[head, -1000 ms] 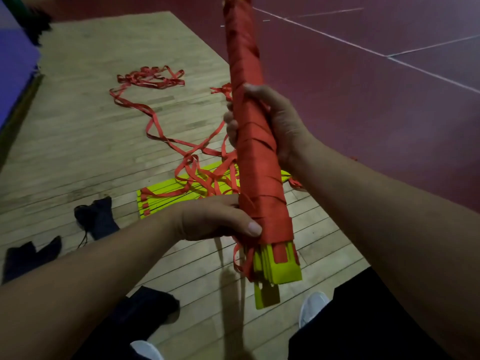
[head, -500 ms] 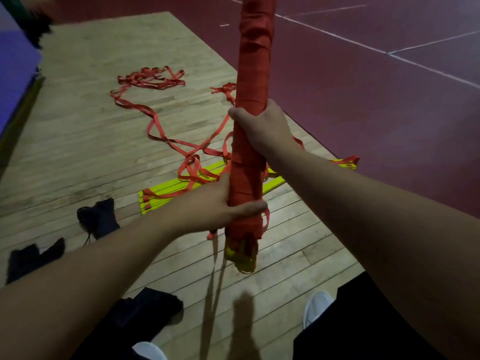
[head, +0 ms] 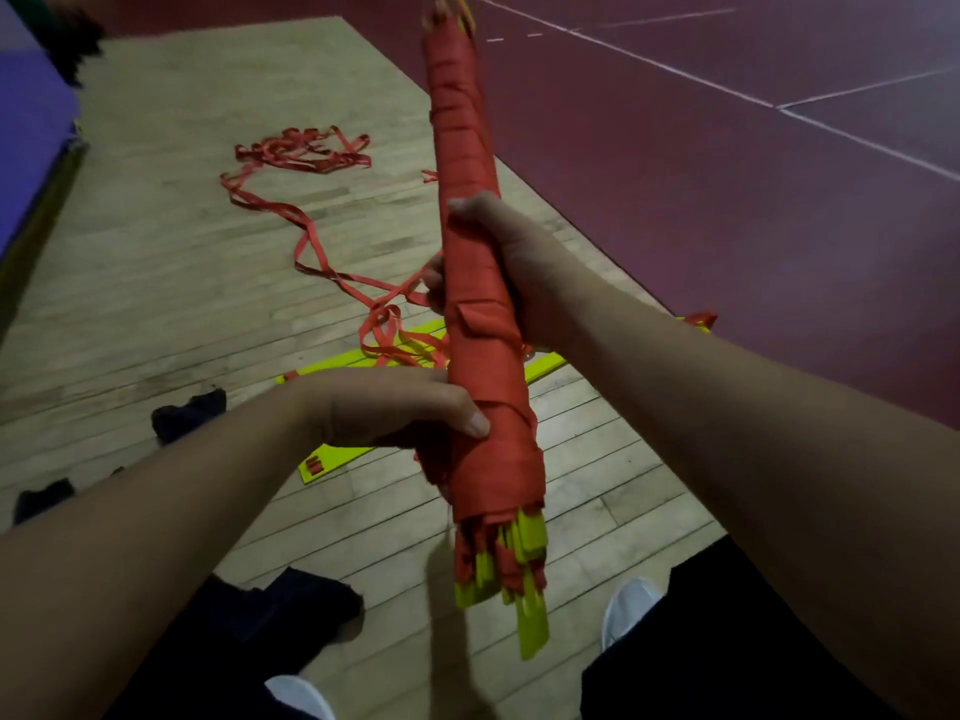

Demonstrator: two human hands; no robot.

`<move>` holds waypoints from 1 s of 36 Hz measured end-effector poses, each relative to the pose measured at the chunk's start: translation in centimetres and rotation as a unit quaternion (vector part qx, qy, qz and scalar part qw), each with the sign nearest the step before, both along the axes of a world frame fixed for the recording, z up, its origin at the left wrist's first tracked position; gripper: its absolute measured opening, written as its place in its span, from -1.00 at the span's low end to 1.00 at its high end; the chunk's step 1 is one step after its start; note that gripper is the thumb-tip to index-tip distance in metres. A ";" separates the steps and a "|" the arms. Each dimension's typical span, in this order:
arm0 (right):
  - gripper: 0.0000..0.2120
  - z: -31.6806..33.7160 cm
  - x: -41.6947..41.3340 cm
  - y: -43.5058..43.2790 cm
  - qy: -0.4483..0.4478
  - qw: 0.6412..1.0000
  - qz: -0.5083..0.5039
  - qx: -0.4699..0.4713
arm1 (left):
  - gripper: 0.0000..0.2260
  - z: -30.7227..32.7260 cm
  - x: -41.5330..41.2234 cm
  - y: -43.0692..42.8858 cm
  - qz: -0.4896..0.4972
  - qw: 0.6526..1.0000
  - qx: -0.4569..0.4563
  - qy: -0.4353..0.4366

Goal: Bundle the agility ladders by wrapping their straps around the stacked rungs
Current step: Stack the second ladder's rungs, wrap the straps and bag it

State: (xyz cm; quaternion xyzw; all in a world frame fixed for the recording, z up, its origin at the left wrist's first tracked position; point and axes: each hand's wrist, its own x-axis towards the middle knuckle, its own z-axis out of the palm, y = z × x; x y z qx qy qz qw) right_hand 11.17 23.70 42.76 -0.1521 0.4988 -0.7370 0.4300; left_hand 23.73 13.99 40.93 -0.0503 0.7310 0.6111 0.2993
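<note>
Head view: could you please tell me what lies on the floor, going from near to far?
White shoe → yellow rungs → heap of red strap → white court line.

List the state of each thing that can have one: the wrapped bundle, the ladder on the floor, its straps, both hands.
Red-strapped bundle of yellow plastic rungs: wrapped along its length, held tilted in the air.
Yellow plastic ladder rungs: lying flat on the wooden floor, not wrapped.
Loose red fabric straps: tangled on the floor.
Left hand: grips the bundle's near part.
Right hand: grips its middle.
</note>
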 end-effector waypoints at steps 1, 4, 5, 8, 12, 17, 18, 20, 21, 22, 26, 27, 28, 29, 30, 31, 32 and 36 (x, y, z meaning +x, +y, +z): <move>-0.73 -0.1 0.0 0.0 0.011 1.000 -0.008 0.016 | -0.52 0.2 0.0 0.0 -0.010 1.000 0.003 -0.019; -0.77 0.2 -0.3 0.0 0.045 0.998 -0.025 0.033 | -0.48 1.1 -0.2 -0.5 -0.040 0.995 0.005 -0.090; -0.78 0.3 -0.4 0.1 0.062 0.997 -0.031 0.038 | -0.44 1.3 -0.3 -0.9 -0.061 0.992 -0.015 -0.105; -0.82 0.5 -1.0 0.3 0.132 0.989 -0.051 0.053 | -0.47 1.6 -0.2 -2.0 -0.075 0.984 -0.123 -0.107; -0.76 -0.2 -1.6 0.0 0.241 0.964 -0.090 0.063 | -0.51 1.3 -0.6 -1.7 0.003 0.984 -0.177 0.003; -0.51 -1.1 -1.3 -0.9 0.243 0.955 -0.145 0.089 | -0.47 -1.1 -1.5 0.2 0.072 0.928 -0.348 0.111; -0.52 -1.2 -1.3 -1.0 0.236 0.956 -0.148 0.089 | -0.57 -1.5 -1.6 0.4 0.092 0.923 -0.353 0.123; -0.58 -1.0 -1.4 -1.0 0.234 0.956 -0.150 0.096 | -0.74 -1.9 -1.8 0.4 0.119 0.922 -0.345 0.133; -0.62 -0.7 -1.5 -0.9 0.241 0.954 -0.151 0.101 | -0.81 -1.8 -1.9 0.3 0.126 0.929 -0.322 0.135; -0.67 -0.4 -1.5 -0.8 0.242 0.954 -0.149 0.098 | -0.88 -1.6 -1.9 0.1 0.132 0.942 -0.278 0.138; -0.76 1.0 -1.3 -0.1 0.091 0.991 -0.096 -0.018 | -0.61 -0.3 -1.4 -0.7 0.113 0.986 -0.022 0.120; -0.75 1.3 -1.2 0.0 0.050 0.996 -0.065 -0.043 | -0.50 -0.1 -1.3 -0.8 0.108 0.987 0.007 0.119; -0.71 1.4 -1.1 0.0 0.024 0.998 -0.038 -0.051 | -0.43 -0.1 -1.2 -0.8 0.102 0.987 0.030 0.117; -0.68 1.4 -1.0 0.0 0.010 0.998 -0.012 -0.055 | -0.42 -0.1 -1.2 -0.8 0.092 0.988 0.047 0.113; -0.66 1.2 -0.9 0.0 0.002 0.999 0.006 -0.054 | -0.48 -0.1 -1.2 -0.7 0.081 0.989 0.058 0.110; -0.66 0.8 -1.0 -0.1 -0.003 0.999 0.017 -0.049 | -0.56 -0.2 -1.1 -0.7 0.071 0.990 0.065 0.102; -0.67 0.6 -1.0 -0.1 -0.003 0.999 0.023 -0.037 | -0.62 -0.4 -1.0 -0.8 0.062 0.991 0.071 0.091; -0.65 0.0 -1.4 0.0 0.016 1.000 0.003 0.007 | -0.45 -0.6 -0.8 -1.1 0.026 0.993 0.101 0.048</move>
